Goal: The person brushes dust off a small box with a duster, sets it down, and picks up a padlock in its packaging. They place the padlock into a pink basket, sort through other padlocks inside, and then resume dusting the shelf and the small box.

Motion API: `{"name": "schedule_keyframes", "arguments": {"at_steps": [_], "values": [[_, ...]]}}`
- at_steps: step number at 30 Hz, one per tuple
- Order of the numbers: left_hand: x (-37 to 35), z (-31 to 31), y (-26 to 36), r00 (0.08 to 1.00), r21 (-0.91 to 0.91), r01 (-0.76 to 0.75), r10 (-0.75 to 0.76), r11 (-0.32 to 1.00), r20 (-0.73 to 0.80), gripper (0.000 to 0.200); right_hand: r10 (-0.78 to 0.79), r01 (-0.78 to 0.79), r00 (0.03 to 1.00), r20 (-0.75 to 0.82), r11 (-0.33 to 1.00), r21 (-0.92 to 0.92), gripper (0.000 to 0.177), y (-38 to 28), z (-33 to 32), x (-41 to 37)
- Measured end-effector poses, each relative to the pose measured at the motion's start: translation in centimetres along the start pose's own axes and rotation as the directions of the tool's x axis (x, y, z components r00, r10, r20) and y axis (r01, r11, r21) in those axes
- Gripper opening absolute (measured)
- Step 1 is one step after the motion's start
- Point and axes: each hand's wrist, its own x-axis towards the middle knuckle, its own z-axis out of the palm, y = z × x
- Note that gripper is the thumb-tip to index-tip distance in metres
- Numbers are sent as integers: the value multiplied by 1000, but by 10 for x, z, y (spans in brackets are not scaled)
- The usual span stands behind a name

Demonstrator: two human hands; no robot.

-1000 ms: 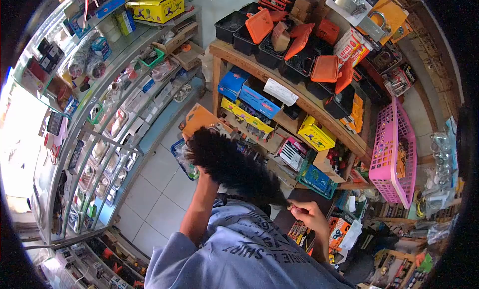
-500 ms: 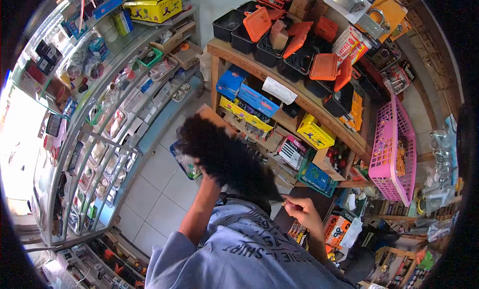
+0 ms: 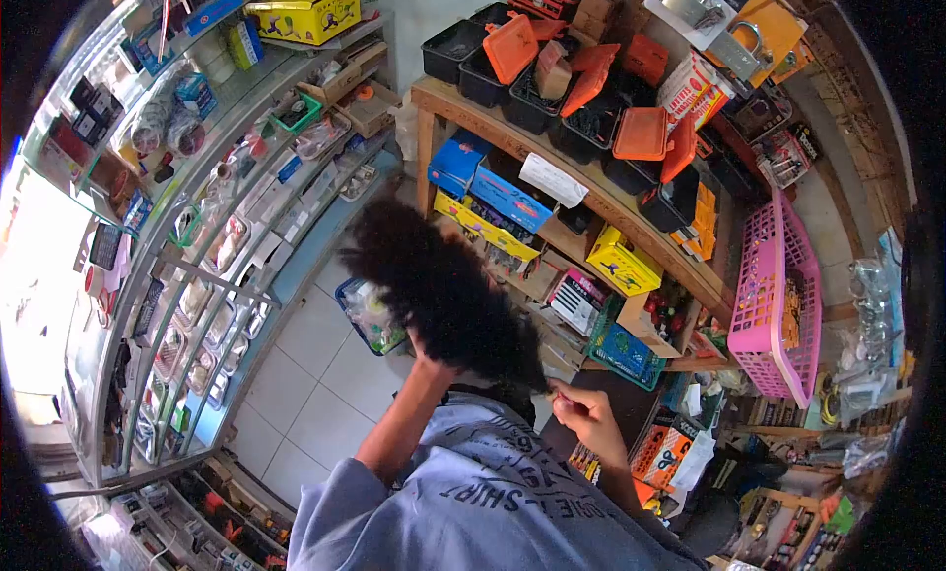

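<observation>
A dark, fluffy duster [image 3: 443, 285] lies diagonally across the middle of the view, in front of the wearer's grey-blue shirt [image 3: 483, 472]. The fingers of my right hand [image 3: 586, 411] are wrapped round its thin handle end at the lower right. My left hand [image 3: 426, 352] is against the underside of the duster, its fingers hidden behind the dark fibres. Just left of the duster, a blue-rimmed basket [image 3: 370, 320] with small packets stands on the tiled floor.
A wooden shelf [image 3: 581, 187] bears black bins [image 3: 478, 78] with orange lids, and boxes below. To its right is a pink basket [image 3: 778, 295]. Glass display shelving [image 3: 197, 216] lines the left side. Boxes of small goods [image 3: 680, 453] stand at the lower right.
My left hand has shifted right and slightly up along the duster. The duster has moved a little, and more of the blue-rimmed basket shows.
</observation>
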Motion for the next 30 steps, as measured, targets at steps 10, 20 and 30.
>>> {"name": "schedule_keyframes", "arguments": {"at_steps": [10,20,30], "values": [[10,-9,21,1000,38,6,-5,999,-25,69,-103,89,988,-115,989,-120,35,-6,-8,-11],[2,18,25,998,27,-46,44,999,46,67,-108,113,994,32,971,-212,38,4,-24,-14],[7,13,26,989,127,-144,147,981,-16,67,-131,116,990,-53,966,-233,37,-6,-24,-19]]}}
